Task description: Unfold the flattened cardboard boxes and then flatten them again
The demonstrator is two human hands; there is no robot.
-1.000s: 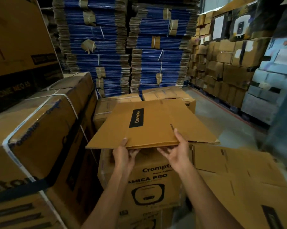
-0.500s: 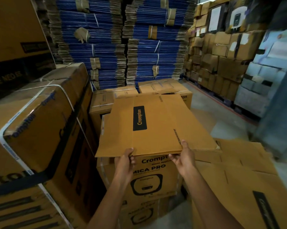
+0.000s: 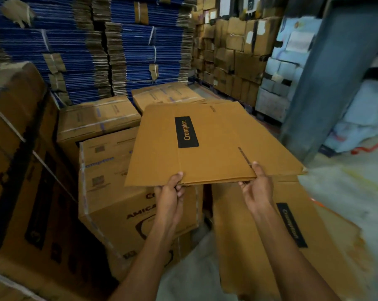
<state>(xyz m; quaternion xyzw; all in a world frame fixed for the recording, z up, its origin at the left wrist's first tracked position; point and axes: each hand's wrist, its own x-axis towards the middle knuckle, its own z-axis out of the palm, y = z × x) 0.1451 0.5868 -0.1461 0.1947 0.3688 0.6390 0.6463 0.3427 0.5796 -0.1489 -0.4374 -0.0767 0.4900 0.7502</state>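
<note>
A flattened brown cardboard box (image 3: 214, 148) with a black "Crompton" label lies level in the air in front of me. My left hand (image 3: 170, 192) pinches its near edge at the left. On the right, my right hand (image 3: 256, 187) grips the same edge, thumb on top and fingers beneath. Below it on the right lies a pile of more flattened boxes (image 3: 292, 240), also with a black label.
A packed "Amica Pro" carton (image 3: 122, 196) stands under the held box, a big strapped carton (image 3: 16, 170) at the left. Blue-edged stacks of flat cartons (image 3: 109, 51) fill the back. A blue-grey pillar (image 3: 327, 83) rises at the right above bare concrete floor (image 3: 346, 187).
The flat box has swung to the right with both hands on its near edge, now over the pile of flattened boxes. The view has turned right too.
</note>
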